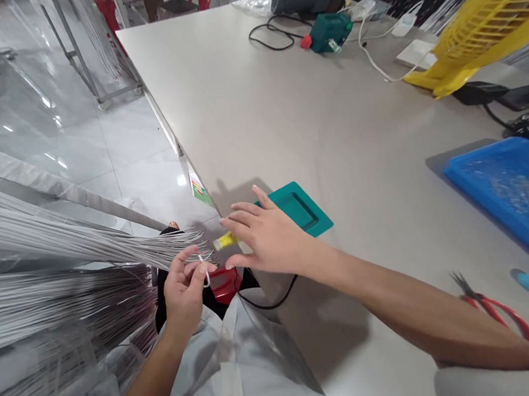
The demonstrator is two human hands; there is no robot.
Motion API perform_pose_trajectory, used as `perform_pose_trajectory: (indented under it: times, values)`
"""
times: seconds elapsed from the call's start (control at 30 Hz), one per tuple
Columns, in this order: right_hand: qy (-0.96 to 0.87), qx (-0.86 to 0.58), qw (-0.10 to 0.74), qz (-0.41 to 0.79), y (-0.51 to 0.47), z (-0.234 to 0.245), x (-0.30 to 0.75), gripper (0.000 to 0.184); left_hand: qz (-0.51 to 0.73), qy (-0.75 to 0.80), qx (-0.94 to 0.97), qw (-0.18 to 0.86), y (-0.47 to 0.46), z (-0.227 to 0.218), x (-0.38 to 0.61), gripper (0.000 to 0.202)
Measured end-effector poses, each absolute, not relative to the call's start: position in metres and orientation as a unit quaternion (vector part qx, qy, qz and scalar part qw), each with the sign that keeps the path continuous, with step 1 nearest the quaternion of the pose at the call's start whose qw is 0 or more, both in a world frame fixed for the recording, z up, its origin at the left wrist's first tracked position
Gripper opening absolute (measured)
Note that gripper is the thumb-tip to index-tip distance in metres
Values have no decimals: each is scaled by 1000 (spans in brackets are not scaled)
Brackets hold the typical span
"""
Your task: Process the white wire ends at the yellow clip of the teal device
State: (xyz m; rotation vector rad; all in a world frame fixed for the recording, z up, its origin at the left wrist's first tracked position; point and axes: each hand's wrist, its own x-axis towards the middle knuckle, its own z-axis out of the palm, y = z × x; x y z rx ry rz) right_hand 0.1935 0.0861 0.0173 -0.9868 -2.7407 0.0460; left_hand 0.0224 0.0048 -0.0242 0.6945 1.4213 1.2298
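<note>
Head camera looked forward and down, sat close over the left hand [186,291] and right hand [270,241], table [285,111] ran far right, floor [104,137] lay left

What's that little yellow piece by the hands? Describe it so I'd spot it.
Find the big grey table and follow its near left edge to the teal tray. The right hand lies just beside it, the yellow piece poking from under its fingers. It is short and bright yellow, unlike the thin white wire in the left hand.
</note>
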Motion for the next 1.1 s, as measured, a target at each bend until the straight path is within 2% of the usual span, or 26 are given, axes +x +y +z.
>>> perform_pose_trajectory:
  times: [0.1, 0.17, 0.33, 0.5, 0.67, 0.73, 0.83, 0.93, 1.0, 1.1]
  values:
    - [-911, -322, 245, 79, 66, 13, 187, 25, 532, 566, 252, 577, 3, -20, 17, 19]
    - [-873, -328, 314, 176, 53, 8, 181, 22, 530, 542, 224, 613, 1, -15, 16, 18]
    - [-718, -375, 357, 466, 40, -5, 168, 16, 481, 477, 160, 718, -3, -2, 20, 22]
    - [-584, -367, 417, 591, 38, -12, 161, 9, 449, 439, 152, 763, -6, -3, 22, 20]
    - [-384, -360, 374, 764, 30, -12, 158, 22, 425, 437, 189, 770, -10, -10, 20, 21]
    - [-379, -358, 359, 774, 29, -10, 161, 26, 418, 439, 220, 765, -11, -13, 19, 19]
    - [-501, -383, 398, 667, 32, -5, 170, 22, 417, 476, 287, 719, -10, -18, 18, 15]
    - [-616, -392, 433, 528, 37, 2, 181, 18, 409, 561, 395, 602, -7, -28, 17, 13]
    - [-654, -383, 428, 492, 39, 6, 185, 17, 400, 624, 452, 496, -5, -37, 17, 17]
    - [-688, -369, 398, 482, 39, 8, 181, 19, 402, 670, 457, 425, -5, -51, 14, 26]
